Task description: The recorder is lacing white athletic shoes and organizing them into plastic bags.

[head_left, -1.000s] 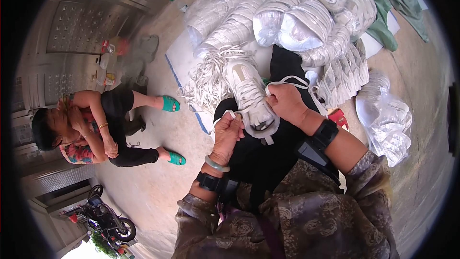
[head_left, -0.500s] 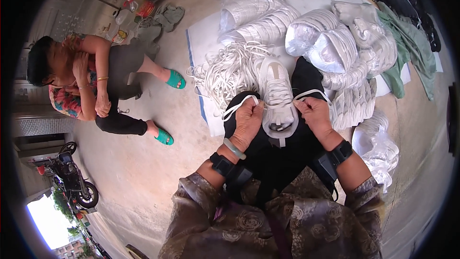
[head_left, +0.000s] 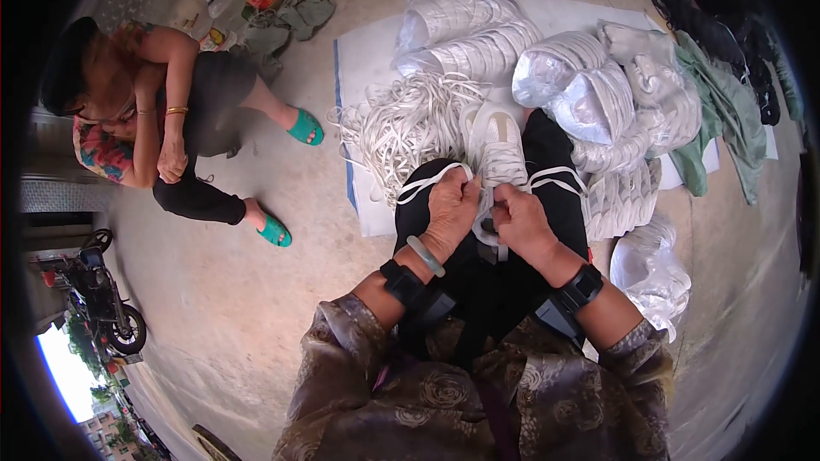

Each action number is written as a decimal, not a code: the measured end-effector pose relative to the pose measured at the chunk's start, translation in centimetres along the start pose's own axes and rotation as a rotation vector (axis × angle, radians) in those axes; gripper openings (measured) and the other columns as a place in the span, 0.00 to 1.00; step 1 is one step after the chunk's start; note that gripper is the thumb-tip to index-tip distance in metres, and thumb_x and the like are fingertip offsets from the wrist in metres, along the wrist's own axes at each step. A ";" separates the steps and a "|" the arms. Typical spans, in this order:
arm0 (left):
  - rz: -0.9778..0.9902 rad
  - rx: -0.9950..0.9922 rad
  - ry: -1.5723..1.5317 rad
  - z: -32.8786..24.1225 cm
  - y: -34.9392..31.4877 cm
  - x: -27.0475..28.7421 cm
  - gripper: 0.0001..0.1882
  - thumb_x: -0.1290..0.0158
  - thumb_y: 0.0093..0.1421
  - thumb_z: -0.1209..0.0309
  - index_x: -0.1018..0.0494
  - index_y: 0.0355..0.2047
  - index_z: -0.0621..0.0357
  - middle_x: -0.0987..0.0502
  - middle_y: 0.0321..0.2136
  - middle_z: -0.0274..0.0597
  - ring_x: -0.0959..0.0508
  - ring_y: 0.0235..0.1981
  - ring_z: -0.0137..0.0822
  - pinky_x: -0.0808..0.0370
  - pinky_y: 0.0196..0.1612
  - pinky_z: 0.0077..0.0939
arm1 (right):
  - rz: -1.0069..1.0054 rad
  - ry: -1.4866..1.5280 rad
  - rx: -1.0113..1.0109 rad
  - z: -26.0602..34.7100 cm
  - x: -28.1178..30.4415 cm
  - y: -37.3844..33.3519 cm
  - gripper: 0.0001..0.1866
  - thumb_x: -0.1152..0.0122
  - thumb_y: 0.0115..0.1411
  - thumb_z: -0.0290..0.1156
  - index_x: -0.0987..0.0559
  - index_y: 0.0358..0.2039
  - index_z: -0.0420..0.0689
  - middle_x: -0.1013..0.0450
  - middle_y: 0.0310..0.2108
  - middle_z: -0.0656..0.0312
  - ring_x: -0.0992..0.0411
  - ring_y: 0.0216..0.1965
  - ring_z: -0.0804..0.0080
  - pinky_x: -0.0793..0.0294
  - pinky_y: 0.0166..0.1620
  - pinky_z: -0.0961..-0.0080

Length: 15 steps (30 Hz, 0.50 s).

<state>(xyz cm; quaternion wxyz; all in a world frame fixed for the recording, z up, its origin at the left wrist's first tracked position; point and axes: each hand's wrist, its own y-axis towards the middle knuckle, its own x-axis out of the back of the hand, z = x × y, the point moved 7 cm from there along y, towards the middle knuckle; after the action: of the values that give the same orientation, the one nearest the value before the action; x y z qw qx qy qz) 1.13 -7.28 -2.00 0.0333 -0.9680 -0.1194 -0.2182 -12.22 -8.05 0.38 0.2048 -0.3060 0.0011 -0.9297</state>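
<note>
A white lace-up sneaker rests between my black-clad knees, toe pointing away from me. My left hand is closed at the left of its collar, pinching a white shoelace that loops over my left thigh. My right hand is closed over the upper eyelets, thumb and fingers pressed together; what sits between its fingertips is hidden. Another length of lace curves over my right thigh. Both hands nearly meet over the shoe opening, covering much of it.
Left of the shoe, a heap of loose white laces lies on a white sheet. Bagged bundles of white shoe parts spread beyond and to the right, beside green cloth. A seated person in green slippers is at left; a motorcycle stands behind.
My right hand has moved left from the shoe's side onto its upper eyelets, leaving the right lace slack over my thigh. My left hand has shifted slightly right, toward it.
</note>
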 end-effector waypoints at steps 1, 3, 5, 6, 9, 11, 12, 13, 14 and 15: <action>0.004 -0.005 0.007 -0.1 0.0 0.0 0.08 0.49 0.52 0.71 0.34 0.22 0.63 0.30 0.20 0.53 0.28 0.24 0.53 0.32 0.28 0.41 | -0.010 0.004 0.048 0.4 0.0 0.0 0.05 0.50 0.49 0.23 0.29 0.29 0.39 0.29 0.19 0.50 0.28 0.21 0.55 0.29 0.26 0.63; 0.009 -0.005 0.020 -0.3 0.1 0.0 0.08 0.50 0.52 0.71 0.34 0.22 0.63 0.30 0.20 0.53 0.28 0.25 0.54 0.32 0.29 0.41 | 0.055 0.483 -0.298 -1.7 -1.2 -0.4 0.05 0.52 0.51 0.21 0.29 0.30 0.39 0.30 0.16 0.56 0.30 0.14 0.67 0.30 0.18 0.70; 0.015 -0.007 0.035 -0.4 0.2 -0.1 0.07 0.50 0.51 0.72 0.34 0.22 0.63 0.30 0.21 0.53 0.29 0.26 0.54 0.32 0.30 0.42 | 0.017 0.500 -0.322 -1.8 -1.4 -0.5 0.05 0.53 0.52 0.20 0.28 0.30 0.39 0.31 0.15 0.58 0.31 0.12 0.71 0.32 0.16 0.74; 0.003 -0.027 0.038 -0.6 0.2 0.0 0.07 0.51 0.51 0.72 0.34 0.21 0.63 0.30 0.21 0.53 0.29 0.27 0.55 0.32 0.31 0.42 | -0.022 0.531 -0.308 -1.7 -1.4 -0.4 0.06 0.54 0.53 0.20 0.28 0.30 0.39 0.32 0.14 0.61 0.33 0.11 0.76 0.33 0.14 0.78; -0.012 -0.070 0.083 -1.2 0.3 0.0 0.06 0.51 0.49 0.73 0.34 0.21 0.63 0.31 0.22 0.53 0.29 0.27 0.55 0.32 0.32 0.43 | -0.087 0.507 -0.239 -1.3 -1.5 -0.4 0.07 0.55 0.54 0.19 0.28 0.31 0.41 0.33 0.14 0.62 0.34 0.12 0.78 0.32 0.15 0.79; -0.017 -0.093 0.126 -1.4 0.4 0.0 0.06 0.51 0.49 0.74 0.34 0.21 0.63 0.31 0.22 0.53 0.29 0.28 0.55 0.32 0.32 0.43 | -0.099 0.536 -0.266 -1.5 -1.6 -0.5 0.07 0.55 0.55 0.19 0.27 0.32 0.41 0.33 0.14 0.63 0.34 0.12 0.79 0.33 0.15 0.80; -0.006 -0.092 0.157 -1.5 0.5 0.0 0.06 0.51 0.49 0.74 0.34 0.21 0.63 0.31 0.22 0.53 0.29 0.28 0.55 0.32 0.32 0.44 | -0.110 0.566 -0.295 -1.6 -1.7 -0.6 0.08 0.56 0.55 0.19 0.27 0.32 0.41 0.33 0.15 0.63 0.35 0.12 0.80 0.33 0.15 0.81; 0.005 -0.091 0.187 -1.5 0.7 -0.1 0.06 0.51 0.48 0.74 0.34 0.21 0.63 0.31 0.22 0.53 0.29 0.28 0.55 0.32 0.32 0.44 | -0.112 0.565 -0.295 -1.6 -1.7 -0.6 0.08 0.56 0.55 0.19 0.27 0.32 0.41 0.33 0.15 0.63 0.35 0.12 0.80 0.33 0.15 0.81; 0.007 -0.092 0.185 -1.6 0.8 -0.2 0.06 0.51 0.48 0.74 0.34 0.21 0.63 0.31 0.22 0.53 0.29 0.28 0.55 0.32 0.32 0.44 | -0.108 0.590 -0.308 -1.6 -1.8 -0.7 0.08 0.56 0.55 0.18 0.27 0.33 0.41 0.33 0.15 0.64 0.35 0.12 0.80 0.33 0.15 0.81; -0.019 -0.195 0.166 -2.4 0.8 0.0 0.07 0.49 0.49 0.74 0.34 0.20 0.63 0.31 0.20 0.52 0.30 0.25 0.53 0.33 0.29 0.40 | -0.102 0.615 -0.320 -1.6 -1.9 -0.7 0.09 0.56 0.55 0.18 0.27 0.33 0.41 0.34 0.15 0.65 0.35 0.13 0.81 0.33 0.15 0.81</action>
<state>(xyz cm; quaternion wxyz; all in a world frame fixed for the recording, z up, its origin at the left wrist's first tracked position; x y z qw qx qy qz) 0.31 -8.32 0.15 -0.0535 -0.9440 -0.1038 -0.3085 -11.99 -6.86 -1.90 0.0974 -0.0397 0.1932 -0.9755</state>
